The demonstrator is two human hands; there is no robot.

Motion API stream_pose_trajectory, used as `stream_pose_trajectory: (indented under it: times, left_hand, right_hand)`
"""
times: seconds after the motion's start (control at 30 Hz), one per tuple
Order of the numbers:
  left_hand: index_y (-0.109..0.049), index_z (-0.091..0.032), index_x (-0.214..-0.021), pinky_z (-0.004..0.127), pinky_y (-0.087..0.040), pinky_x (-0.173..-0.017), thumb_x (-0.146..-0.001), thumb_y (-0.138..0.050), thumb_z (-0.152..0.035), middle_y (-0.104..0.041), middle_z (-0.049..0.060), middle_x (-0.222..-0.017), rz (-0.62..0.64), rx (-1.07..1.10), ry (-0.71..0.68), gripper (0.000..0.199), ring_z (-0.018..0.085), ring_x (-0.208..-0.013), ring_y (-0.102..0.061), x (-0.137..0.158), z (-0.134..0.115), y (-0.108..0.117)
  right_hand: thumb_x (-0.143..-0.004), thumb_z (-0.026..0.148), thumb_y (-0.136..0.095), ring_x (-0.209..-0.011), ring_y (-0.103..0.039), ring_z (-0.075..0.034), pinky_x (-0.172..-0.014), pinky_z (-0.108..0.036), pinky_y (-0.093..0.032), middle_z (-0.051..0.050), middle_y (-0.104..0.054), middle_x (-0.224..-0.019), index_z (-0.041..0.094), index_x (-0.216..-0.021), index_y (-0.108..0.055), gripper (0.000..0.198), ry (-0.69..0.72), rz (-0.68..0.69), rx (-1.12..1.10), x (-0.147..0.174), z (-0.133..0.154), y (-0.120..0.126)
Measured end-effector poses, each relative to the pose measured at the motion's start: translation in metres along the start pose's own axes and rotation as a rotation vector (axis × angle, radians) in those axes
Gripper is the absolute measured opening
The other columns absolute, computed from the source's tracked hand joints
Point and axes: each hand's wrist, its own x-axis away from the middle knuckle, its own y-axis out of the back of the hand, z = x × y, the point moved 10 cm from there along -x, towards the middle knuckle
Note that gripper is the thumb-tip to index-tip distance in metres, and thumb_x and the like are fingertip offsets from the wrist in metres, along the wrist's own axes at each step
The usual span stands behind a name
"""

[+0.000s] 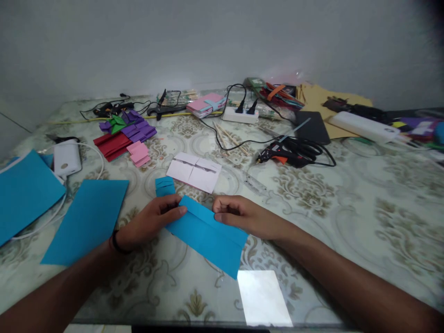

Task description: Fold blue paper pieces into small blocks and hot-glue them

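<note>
A strip of blue paper [208, 238] with a fold running along its length is held between my two hands, just over the table. My left hand [159, 216] pinches its upper left corner between thumb and fingers. Along the upper edge, my right hand [236, 212] grips the same paper, thumb on top and fingers curled behind. A small folded blue paper piece [165, 186] lies just beyond my left hand. Behind the held paper sits a white folded paper [194, 171] with dark marks across it.
Blue sheets [90, 217] lie at the left, near a white power bank [67, 157] with a cable. Red folded paper [111, 144], purple and pink pieces are further back. A glue gun [282, 153], a clear ruler [253, 181] and a white power strip [240, 114] occupy the back right.
</note>
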Motion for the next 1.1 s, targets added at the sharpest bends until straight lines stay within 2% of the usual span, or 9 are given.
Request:
stream_pose_trajectory:
  times: [0.13,0.3,0.47,0.6,0.73,0.9,1.1]
  left_hand:
    - [-0.046,-0.018,-0.073,0.024,-0.029,-0.054,-0.099,-0.059,-0.05,-0.036,-0.006,-0.069,0.036,-0.055,0.01,0.043,0.01,-0.061,-0.033,-0.001,0.004,-0.002]
    - [-0.042,-0.019,-0.072,0.025,-0.028,-0.055,-0.1,-0.055,-0.051,-0.034,-0.006,-0.069,0.032,-0.194,0.013,0.044,0.011,-0.061,-0.033,0.0,0.004,-0.001]
    - [-0.043,-0.019,-0.072,0.026,-0.029,-0.058,-0.101,-0.053,-0.049,-0.037,-0.005,-0.069,0.022,-0.29,-0.021,0.044,0.011,-0.063,-0.036,-0.001,0.0,-0.002]
    - [-0.042,-0.019,-0.072,0.027,-0.028,-0.058,-0.101,-0.053,-0.048,-0.036,-0.006,-0.069,-0.005,-0.283,-0.019,0.043,0.011,-0.064,-0.035,-0.001,-0.001,-0.001]
    - [-0.043,-0.019,-0.071,0.027,-0.028,-0.059,-0.102,-0.052,-0.046,-0.036,-0.005,-0.069,0.009,-0.312,-0.013,0.042,0.012,-0.064,-0.035,-0.001,-0.001,-0.002]
    - [-0.045,-0.018,-0.069,0.028,-0.03,-0.06,-0.101,-0.054,-0.04,-0.041,-0.004,-0.068,0.098,-0.383,-0.091,0.04,0.012,-0.065,-0.039,-0.001,-0.008,-0.012]
    - [-0.037,-0.019,-0.067,0.029,-0.026,-0.06,-0.103,-0.053,-0.038,-0.036,-0.005,-0.065,0.182,-0.466,-0.115,0.044,0.011,-0.064,-0.035,0.001,-0.011,-0.02]
  right_hand:
    - [-0.096,0.047,-0.067,-0.065,-0.039,-0.01,-0.06,-0.023,-0.032,0.005,-0.045,-0.073,0.016,-0.089,-0.058,0.033,0.013,-0.012,0.005,0.0,-0.001,-0.001]
    - [-0.094,0.037,-0.072,-0.07,-0.05,-0.011,-0.064,-0.023,-0.039,0.003,-0.056,-0.081,0.018,-0.112,-0.06,0.029,0.082,-0.028,-0.101,0.0,0.003,-0.004]
    - [-0.098,0.041,-0.068,-0.067,-0.051,-0.012,-0.06,-0.023,-0.041,-0.001,-0.064,-0.081,0.018,-0.112,-0.074,0.027,0.092,-0.008,0.089,0.003,0.005,-0.009]
    - [-0.101,0.04,-0.064,-0.072,-0.058,-0.013,-0.064,-0.024,-0.046,-0.005,-0.072,-0.093,0.016,-0.117,-0.076,0.031,0.119,0.054,0.138,0.006,0.01,-0.013]
    - [-0.102,0.034,-0.062,-0.077,-0.062,-0.013,-0.068,-0.025,-0.049,-0.008,-0.074,-0.097,0.013,-0.118,-0.075,0.029,0.155,0.104,0.152,0.007,0.016,-0.017]
    - [-0.102,0.028,-0.062,-0.088,-0.067,-0.015,-0.078,-0.028,-0.053,-0.01,-0.073,-0.105,0.014,-0.118,-0.075,0.025,0.239,0.118,0.15,0.007,0.027,-0.019]
    - [-0.102,0.026,-0.062,-0.107,-0.066,-0.02,-0.091,-0.034,-0.054,-0.014,-0.069,-0.12,0.017,-0.127,-0.072,0.028,0.307,0.132,0.175,0.007,0.036,-0.021]
